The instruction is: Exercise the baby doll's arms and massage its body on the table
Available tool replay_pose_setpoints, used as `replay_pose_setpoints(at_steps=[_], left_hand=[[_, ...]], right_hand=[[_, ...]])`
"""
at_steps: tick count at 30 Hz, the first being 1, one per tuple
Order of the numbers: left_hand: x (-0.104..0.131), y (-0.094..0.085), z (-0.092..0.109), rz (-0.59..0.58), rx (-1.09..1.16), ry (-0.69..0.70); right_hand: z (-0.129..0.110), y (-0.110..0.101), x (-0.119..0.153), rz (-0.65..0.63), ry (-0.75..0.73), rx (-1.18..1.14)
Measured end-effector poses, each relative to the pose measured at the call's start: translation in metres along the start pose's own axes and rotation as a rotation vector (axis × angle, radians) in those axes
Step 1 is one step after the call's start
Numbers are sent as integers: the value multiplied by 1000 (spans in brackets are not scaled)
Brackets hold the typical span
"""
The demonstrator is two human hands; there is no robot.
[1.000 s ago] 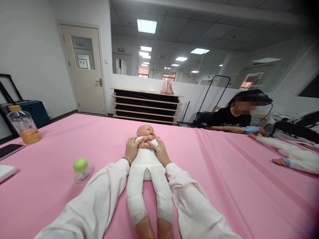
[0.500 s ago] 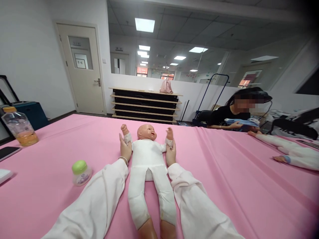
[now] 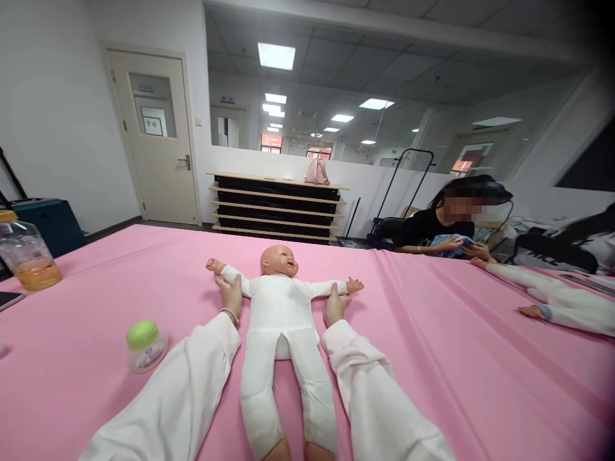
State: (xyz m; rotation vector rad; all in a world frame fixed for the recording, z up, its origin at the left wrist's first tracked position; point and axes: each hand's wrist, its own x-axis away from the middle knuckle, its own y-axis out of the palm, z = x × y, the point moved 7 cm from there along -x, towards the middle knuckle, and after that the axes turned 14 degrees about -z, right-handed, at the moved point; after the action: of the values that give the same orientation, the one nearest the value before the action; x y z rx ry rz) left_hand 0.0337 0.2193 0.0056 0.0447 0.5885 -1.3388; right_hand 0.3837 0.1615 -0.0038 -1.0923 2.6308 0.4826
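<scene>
A baby doll (image 3: 281,307) with a white cloth body lies on its back on the pink sheet (image 3: 192,282), its head away from me and its legs toward me. Both of its arms are spread out to the sides. My left hand (image 3: 230,296) grips the doll's arm on the left, thumb on the white sleeve. On the other side, my right hand (image 3: 335,306) holds the opposite arm near the wrist. The fingers of both hands are partly hidden under the doll's arms.
A jar with a green lid (image 3: 147,346) stands left of my left forearm. Farther left are a bottle (image 3: 31,262) and a dark phone (image 3: 9,299). Another doll (image 3: 557,294) lies at the right. Beyond the table's far edge a person (image 3: 435,224) handles blue cloth.
My hands have moved the doll's arms from bent upward to stretched out sideways. The view has shifted slightly. The person at the back has shifted the blue cloth in their hands.
</scene>
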Motion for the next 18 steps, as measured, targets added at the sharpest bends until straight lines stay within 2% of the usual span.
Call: replay_pose_setpoints(at_steps=[2,4,8,10,13,15,18], left_hand=[[3,-6,-8,117,166,-137],[6,-7,-10,144,254,-224],[12,-11,6,120,145,-241],[14,-10,23,51,13,-159],[19,1,58,-109,-229,129],[24,13,77,-214,-407,309],[29,25,87,-295,-573,422]], right_hand=[[-14,-2,1,26,-62,57],[-28,2,6,0,-110,101],[-58,25,26,-246,-336,267],[-68,42,41,-415,-498,409],[-75,63,63,-646,-724,608],[-77,71,73,-738,-824,695],[-80,76,79,-795,-899,750]])
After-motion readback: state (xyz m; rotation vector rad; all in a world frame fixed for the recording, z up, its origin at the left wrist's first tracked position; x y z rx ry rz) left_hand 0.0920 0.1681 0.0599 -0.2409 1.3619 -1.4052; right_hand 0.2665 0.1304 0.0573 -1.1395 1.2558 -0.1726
